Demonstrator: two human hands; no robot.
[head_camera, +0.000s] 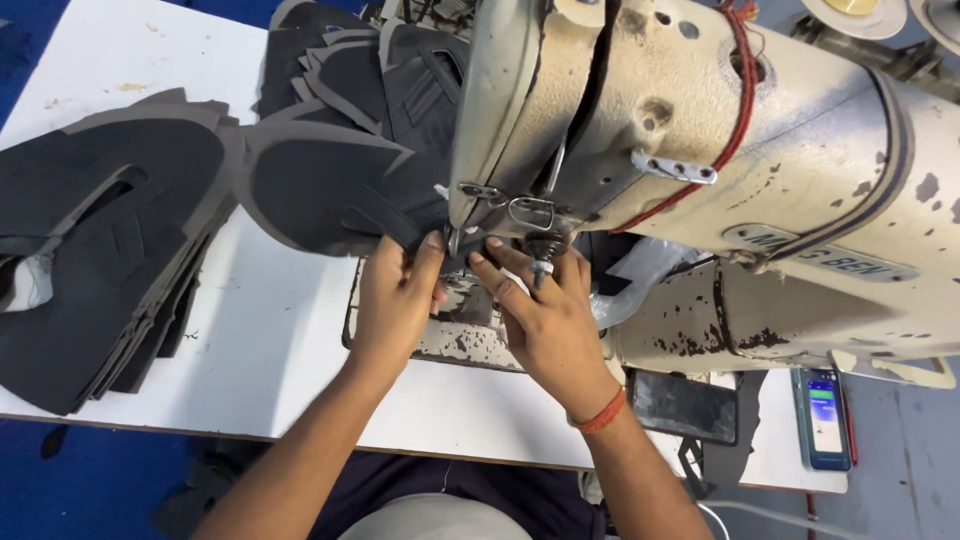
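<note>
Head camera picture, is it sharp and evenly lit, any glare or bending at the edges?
Head view: soft even light with faint shadows, both the left hand and the right hand sharp, no strong glare on the sewing machine, the white table edge slightly bowed by the wide lens.

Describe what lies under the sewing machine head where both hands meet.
A dark fabric piece pinched by the left hand and right hand; the sewing machine head hides the needle point.

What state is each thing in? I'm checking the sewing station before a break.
left hand: pinching dark fabric piece at the needle.
right hand: fingers pressing the same piece.
sewing machine: paint chipped, rusty.
stack of cut pieces: piled flat.
phone: screen lit.
</note>
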